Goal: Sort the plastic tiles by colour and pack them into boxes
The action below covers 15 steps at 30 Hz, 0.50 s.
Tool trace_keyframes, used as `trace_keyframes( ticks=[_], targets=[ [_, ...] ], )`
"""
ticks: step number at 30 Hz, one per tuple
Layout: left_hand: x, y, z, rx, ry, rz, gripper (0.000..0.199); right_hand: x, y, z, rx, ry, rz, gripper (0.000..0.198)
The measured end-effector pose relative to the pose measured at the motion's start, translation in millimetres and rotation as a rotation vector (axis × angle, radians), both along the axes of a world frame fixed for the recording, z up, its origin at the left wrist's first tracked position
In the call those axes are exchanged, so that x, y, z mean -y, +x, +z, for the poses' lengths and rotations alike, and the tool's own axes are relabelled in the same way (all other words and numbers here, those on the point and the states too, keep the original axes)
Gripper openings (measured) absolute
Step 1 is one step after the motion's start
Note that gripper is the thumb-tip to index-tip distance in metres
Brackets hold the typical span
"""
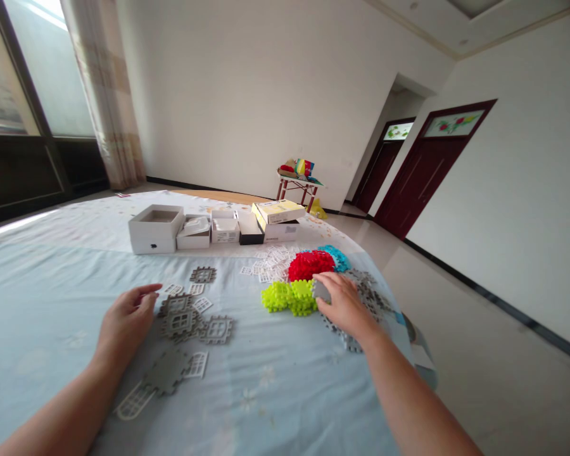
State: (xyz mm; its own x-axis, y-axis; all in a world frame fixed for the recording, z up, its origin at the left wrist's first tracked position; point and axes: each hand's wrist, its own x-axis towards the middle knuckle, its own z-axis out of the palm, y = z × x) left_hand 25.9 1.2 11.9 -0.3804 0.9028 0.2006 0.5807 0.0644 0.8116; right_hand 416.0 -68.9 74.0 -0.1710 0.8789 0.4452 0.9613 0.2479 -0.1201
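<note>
My right hand grips a flat grey building piece between thumb and fingers, beside a pile of grey notched pieces. Just left of it lie yellow-green pieces, with red pieces and blue pieces behind. My left hand rests with its fingers loosely apart, holding nothing visible. Right beside it is a heap of grey window-frame pieces with small white window inserts around it. Nearer to me lies a solid grey notched piece, between white windows.
Several boxes stand in a row across the table, from a white box to a yellow-topped box. White window pieces are spread behind the yellow-green ones. A light-blue cloth covers the table. A small side table stands beyond.
</note>
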Motion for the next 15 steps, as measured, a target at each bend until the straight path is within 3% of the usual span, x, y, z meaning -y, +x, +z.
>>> trace_keyframes(
  ticks=[4,7,11,15],
  targets=[
    [-1,0,-0.6,-0.003,0.002,0.002,0.039,5,39,-4,0.013,0.062,-0.174,0.044],
    [-1,1,-1.2,0.012,0.010,0.010,0.038,4,42,-5,0.000,0.116,-0.179,0.042],
    [-1,2,-4.5,0.025,0.038,0.006,0.038,-3,10,-2,-0.068,0.142,-0.004,0.040],
    [-2,3,-7.8,0.043,0.068,0.020,0.038,-8,-51,-2,-0.161,0.042,0.257,0.035]
  ],
)
